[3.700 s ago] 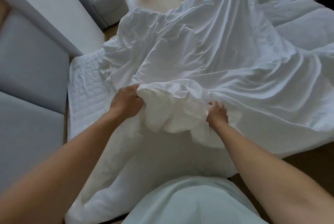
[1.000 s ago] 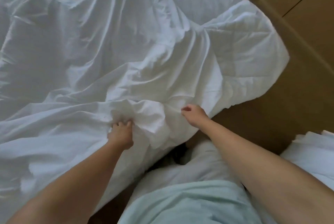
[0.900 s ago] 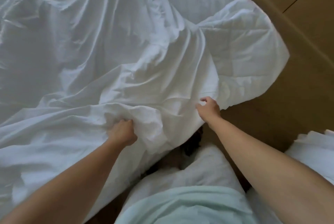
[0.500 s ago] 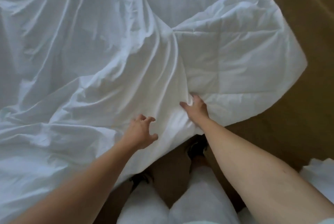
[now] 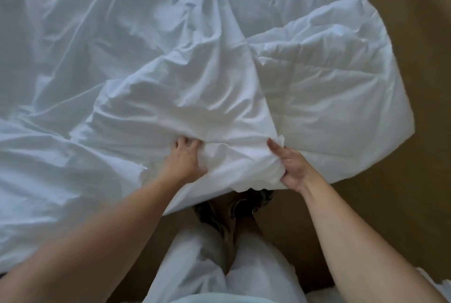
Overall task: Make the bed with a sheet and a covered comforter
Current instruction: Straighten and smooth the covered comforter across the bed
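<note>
- Cover (image 5: 146, 83): white, creased; lay over left and middle of comforter, its edge running down to the near side and ending in a bunch (image 5: 240, 163) gathered between both hands.
- Comforter (image 5: 329, 87): white, quilted; right corner bare beyond cover's edge, with floor (image 5: 402, 192) showing past it. Could not tell whether it lay on the bed or the floor.
- Left hand (image 5: 185, 159): fingers curled into the bunch from the left, gripping cover cloth, back of hand up.
- Right hand (image 5: 291, 167): closed round the bunch from the right at cover's edge, thumb raised along the cloth, just beside the bare quilting.
- Reason for hold, as judged: gathered between two grips probably to take up slack and draw cover's edge rightward over the bare corner. Covering step judged unfinished.
- Trousers (image 5: 256, 273), slippers (image 5: 234, 207): pale and dark respectively; stood on floor directly below the bunch, slippers partly under overhanging cloth.
</note>
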Motion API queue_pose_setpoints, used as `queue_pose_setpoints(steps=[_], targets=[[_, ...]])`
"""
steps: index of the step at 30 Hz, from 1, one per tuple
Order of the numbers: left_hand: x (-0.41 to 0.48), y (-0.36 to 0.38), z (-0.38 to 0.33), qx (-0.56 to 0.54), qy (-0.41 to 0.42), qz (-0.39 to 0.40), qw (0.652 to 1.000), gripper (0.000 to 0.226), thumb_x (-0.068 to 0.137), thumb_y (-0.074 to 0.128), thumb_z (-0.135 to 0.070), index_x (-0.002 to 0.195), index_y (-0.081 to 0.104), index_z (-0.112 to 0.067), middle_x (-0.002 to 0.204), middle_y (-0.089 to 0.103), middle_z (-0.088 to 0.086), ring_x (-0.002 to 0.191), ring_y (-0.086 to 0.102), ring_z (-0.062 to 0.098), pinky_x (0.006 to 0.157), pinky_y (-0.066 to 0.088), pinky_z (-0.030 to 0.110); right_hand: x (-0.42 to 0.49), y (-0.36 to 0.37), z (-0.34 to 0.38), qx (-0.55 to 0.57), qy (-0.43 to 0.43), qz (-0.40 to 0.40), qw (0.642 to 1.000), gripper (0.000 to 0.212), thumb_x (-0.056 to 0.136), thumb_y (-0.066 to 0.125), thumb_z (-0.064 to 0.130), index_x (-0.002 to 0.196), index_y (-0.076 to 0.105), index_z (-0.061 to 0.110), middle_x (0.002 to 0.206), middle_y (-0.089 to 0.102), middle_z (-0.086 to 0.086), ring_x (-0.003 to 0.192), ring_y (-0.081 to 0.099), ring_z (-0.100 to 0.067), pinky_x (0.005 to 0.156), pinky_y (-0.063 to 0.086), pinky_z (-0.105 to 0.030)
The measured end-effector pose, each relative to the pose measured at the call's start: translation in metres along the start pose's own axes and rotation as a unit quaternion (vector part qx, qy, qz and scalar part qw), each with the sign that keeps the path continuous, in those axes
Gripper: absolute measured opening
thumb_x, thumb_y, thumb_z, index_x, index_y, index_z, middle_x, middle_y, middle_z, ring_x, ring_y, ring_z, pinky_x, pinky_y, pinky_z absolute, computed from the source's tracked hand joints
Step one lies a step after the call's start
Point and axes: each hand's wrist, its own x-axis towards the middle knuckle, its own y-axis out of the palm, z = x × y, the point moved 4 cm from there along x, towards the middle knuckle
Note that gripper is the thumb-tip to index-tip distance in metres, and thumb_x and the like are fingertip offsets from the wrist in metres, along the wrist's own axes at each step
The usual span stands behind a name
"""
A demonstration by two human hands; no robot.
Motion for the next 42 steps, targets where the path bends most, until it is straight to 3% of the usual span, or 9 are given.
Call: queue_pose_setpoints(steps=[6,12,17,25,29,32,35,38,42], targets=[[-0.069,0.023,-0.063,-0.261,0.101,-0.085,0.956,0.068,0.072,0.075,-0.048,0.13,0.05,-0.022,0.118,0.049,-0.004,0.11,0.053,0.017,0.092,0.049,0.033,-0.017,0.056,-0.031,-0.104,0.033,0.085,0.99,0.035,0.09,0.067,0.009,0.122,0.065,-0.003,0.115,0.068,-0.025,0.097,0.07,-0.037,0.077,0.059,-0.043],[-0.127,0.036,-0.074,-0.319,0.107,-0.145,0.931,0.079,0.069,0.078,-0.051,0.133,0.04,-0.023,0.113,0.042,-0.008,0.104,0.047,0.01,0.091,0.043,0.019,-0.051,0.087,-0.037,-0.272,0.001,0.101,0.957,0.045,0.087,0.074,0.043,0.121,0.066,0.014,0.105,0.076,-0.007,0.099,0.073,-0.024,0.086,0.056,-0.036],[-0.135,0.038,-0.069,-0.396,-0.04,-0.204,0.894,0.052,0.073,0.066,-0.035,0.122,0.05,-0.03,0.103,0.055,-0.008,0.094,0.06,0.012,0.081,0.056,0.035,-0.08,0.107,-0.048,-0.457,-0.012,0.162,0.874,0.051,0.092,0.062,0.055,0.13,0.062,0.02,0.113,0.073,0.004,0.101,0.07,-0.006,0.082,0.051,-0.017],[-0.13,0.03,-0.079,-0.458,-0.198,-0.237,0.833,0.026,0.086,0.054,-0.003,0.106,0.058,-0.018,0.083,0.058,-0.001,0.08,0.055,0.024,0.067,0.039,0.032,-0.054,0.08,0.004,-0.636,-0.036,0.133,0.759,0.044,0.093,0.05,0.016,0.132,0.062,0.03,0.138,0.059,0.005,0.122,0.057,-0.013,0.105,0.048,-0.034],[-0.116,0.032,-0.056,-0.488,-0.391,-0.304,0.719,0.024,0.085,0.053,-0.002,0.103,0.069,-0.007,0.094,0.061,0.013,0.089,0.058,0.036,0.074,0.047,0.037,-0.011,0.064,0.045,-0.695,-0.02,0.129,0.708,0.04,0.101,0.042,0.013,0.128,0.064,0.032,0.126,0.058,-0.001,0.106,0.066,-0.026,0.077,0.057,-0.032],[-0.125,0.046,-0.035,-0.497,-0.587,-0.309,0.56,0.024,0.087,0.065,-0.02,0.11,0.067,-0.012,0.122,0.053,0.017,0.105,0.057,0.037,0.089,0.053,0.045,0.012,0.063,0.052,-0.729,-0.013,0.174,0.662,0.04,0.101,0.047,0.019,0.138,0.057,0.032,0.133,0.059,0.002,0.111,0.062,-0.016,0.095,0.054,-0.033],[-0.121,0.048,-0.047,-0.55,-0.624,-0.336,0.442,0.026,0.088,0.07,-0.028,0.102,0.058,-0.01,0.104,0.06,0.008,0.091,0.061,0.027,0.075,0.051,0.038,0.035,0.082,0.054,-0.754,-0.037,0.236,0.611,0.055,0.099,0.046,0.015,0.149,0.039,0.036,0.141,0.054,0.009,0.125,0.054,-0.014,0.104,0.047,-0.035],[-0.102,0.049,-0.075,-0.569,-0.57,-0.379,0.456,0.025,0.088,0.066,-0.038,0.093,0.062,-0.013,0.09,0.064,0.0,0.084,0.066,0.024,0.069,0.052,0.032,0.058,0.122,0.044,-0.797,-0.072,0.297,0.521,0.071,0.092,0.042,0.004,0.154,0.03,0.037,0.148,0.05,0.004,0.129,0.051,-0.019,0.105,0.044,-0.032],[-0.064,0.067,-0.086,-0.564,-0.538,-0.272,0.564,0.074,0.076,0.078,-0.049,0.137,0.045,-0.024,0.138,0.037,0.005,0.125,0.041,0.029,0.097,0.046,0.04,0.087,0.187,0.013,-0.816,-0.119,0.374,0.424,0.078,0.084,0.045,-0.003,0.154,0.033,0.03,0.15,0.048,-0.006,0.136,0.045,-0.022,0.108,0.034,-0.022]])
